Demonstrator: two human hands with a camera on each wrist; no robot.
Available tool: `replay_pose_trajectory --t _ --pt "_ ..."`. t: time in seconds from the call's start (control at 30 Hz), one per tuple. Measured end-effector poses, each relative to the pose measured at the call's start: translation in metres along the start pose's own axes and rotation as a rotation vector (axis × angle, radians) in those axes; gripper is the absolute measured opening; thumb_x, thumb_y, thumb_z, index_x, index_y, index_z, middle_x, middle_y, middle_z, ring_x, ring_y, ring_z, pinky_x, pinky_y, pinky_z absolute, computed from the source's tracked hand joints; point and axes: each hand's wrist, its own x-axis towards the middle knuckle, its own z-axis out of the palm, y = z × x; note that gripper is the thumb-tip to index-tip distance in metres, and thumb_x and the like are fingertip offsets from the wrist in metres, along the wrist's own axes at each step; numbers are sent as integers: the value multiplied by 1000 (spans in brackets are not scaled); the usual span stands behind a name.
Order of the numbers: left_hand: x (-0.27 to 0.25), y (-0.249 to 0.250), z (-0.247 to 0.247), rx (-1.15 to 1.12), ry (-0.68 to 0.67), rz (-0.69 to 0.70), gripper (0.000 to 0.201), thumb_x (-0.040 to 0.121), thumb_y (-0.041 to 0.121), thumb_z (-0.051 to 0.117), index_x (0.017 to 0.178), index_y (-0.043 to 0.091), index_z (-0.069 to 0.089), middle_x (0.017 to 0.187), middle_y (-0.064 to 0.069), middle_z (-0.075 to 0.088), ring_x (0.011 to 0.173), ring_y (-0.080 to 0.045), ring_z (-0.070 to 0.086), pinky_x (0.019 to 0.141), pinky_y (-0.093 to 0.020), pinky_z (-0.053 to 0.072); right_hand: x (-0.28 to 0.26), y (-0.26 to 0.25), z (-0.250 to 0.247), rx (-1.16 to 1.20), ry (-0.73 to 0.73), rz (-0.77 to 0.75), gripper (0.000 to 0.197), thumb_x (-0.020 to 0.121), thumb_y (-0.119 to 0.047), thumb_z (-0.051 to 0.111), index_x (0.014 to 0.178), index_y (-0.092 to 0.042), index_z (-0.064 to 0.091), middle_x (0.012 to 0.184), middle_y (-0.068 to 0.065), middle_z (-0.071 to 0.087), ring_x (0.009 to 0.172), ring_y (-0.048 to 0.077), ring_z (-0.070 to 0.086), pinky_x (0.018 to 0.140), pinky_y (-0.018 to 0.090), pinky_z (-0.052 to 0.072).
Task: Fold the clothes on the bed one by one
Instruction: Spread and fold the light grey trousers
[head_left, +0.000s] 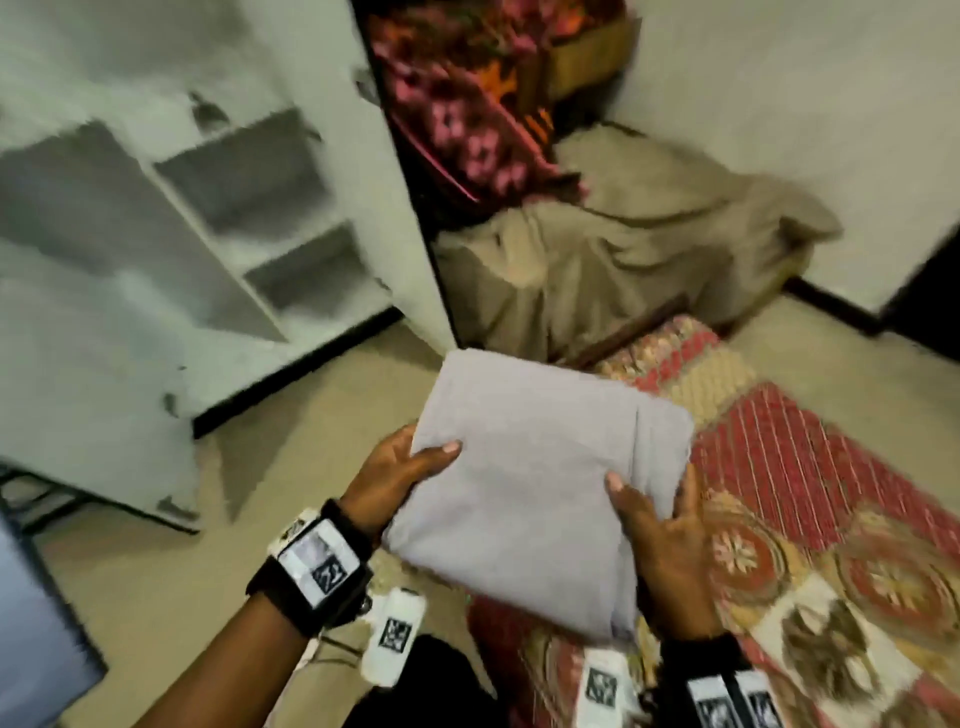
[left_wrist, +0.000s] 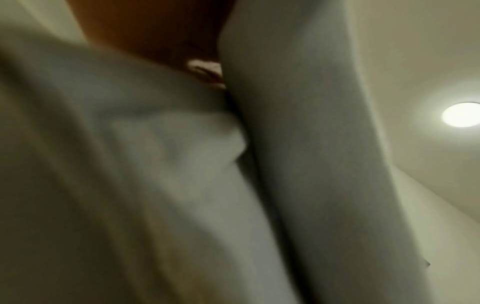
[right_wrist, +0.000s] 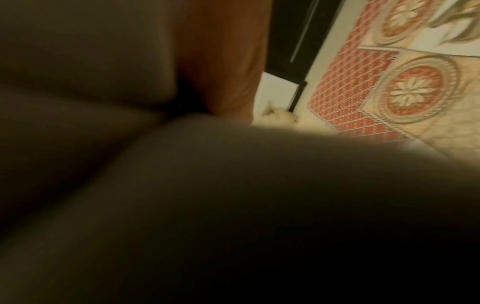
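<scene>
- Now the folded pale grey cotton garment (head_left: 535, 493) is held above the patterned red bedcover's (head_left: 810, 499) edge
- left hand (head_left: 395, 478) and right hand (head_left: 660, 545) clasp opposite sides, thumbs on top
- Likely soft, light, floppy; support underneath so folds hold

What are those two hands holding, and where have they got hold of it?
A folded grey cloth garment. The left hand grips its left edge and the right hand its right edge, thumbs on top, the fingers hidden underneath.
</scene>
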Motion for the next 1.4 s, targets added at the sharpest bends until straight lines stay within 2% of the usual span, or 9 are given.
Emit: replay_pose_trajectory --t 0.1,0.2,0.37,0.47,0.57,0.73,0.9,1.07,1.4 --pt "-46 30 -48 34 207 106 66 61 50 79 113 11 65 108 -5 75 98 -25 71 82 -38 57 -3 -36 67 -180 -127 -150 85 87 -15 76 155 -36 29 152 -22 40 129 -18 41 104 5 31" --pt "-76 43 -93 -61 401 170 82 52 55 86 118 15 60 106 -2 75 96 -24 72 76 -34 58 3 -64 134 -226 -236 -174 91 86 -13 78 158 -31 26 146 -15 38 137 5 37 107 22 30" --pt "-98 63 -162 -263 601 240 35 89 14 71 121 10 56 101 -7 76 82 -22 73 63 -29 57 14 -90 244 -244 -497 -45 108 62 -30 92 154 -33 35 140 -6 57 124 20 59 107 47 49" --pt "-86 73 -218 -336 711 368 65 67 44 87 121 20 58 106 -2 75 88 -19 74 65 -26 57 22 -83 311 -322 -647 19 111 40 -49 101 138 -19 59 126 0 70 113 22 69 97 44 57" --pt "-57 75 -278 -351 814 441 77 62 58 86 125 23 58 111 7 74 104 -15 70 77 -22 56 30 -66 372 -304 -747 213 66 61 -20 97 119 -9 70 103 9 78 92 24 76 70 32 62" --pt "18 76 -389 -354 853 414 31 91 18 69 119 25 58 106 15 74 103 -9 68 88 -29 52 78 -33 497 -305 -727 287 27 83 0 77 107 -9 70 90 10 79 75 21 76 54 25 58" --pt "69 125 -502 -402 861 383 42 85 13 72 123 24 61 114 2 73 107 -21 67 83 -32 52 136 -27 627 -363 -837 200 92 36 -41 96 122 -25 68 113 0 76 106 22 72 99 45 54" --pt "101 195 -592 -402 780 444 35 93 3 59 126 17 60 116 -8 72 100 -23 70 78 -32 56 176 -52 743 -295 -908 142 49 75 -18 84 122 -15 69 112 6 76 105 25 73 100 46 52" --pt "219 226 -711 -461 837 427 69 63 27 89 125 8 64 118 -17 71 109 -37 68 95 -49 53 305 -5 909 -314 -857 93 37 79 -17 83 115 -15 73 94 -2 79 82 11 75 61 17 57"
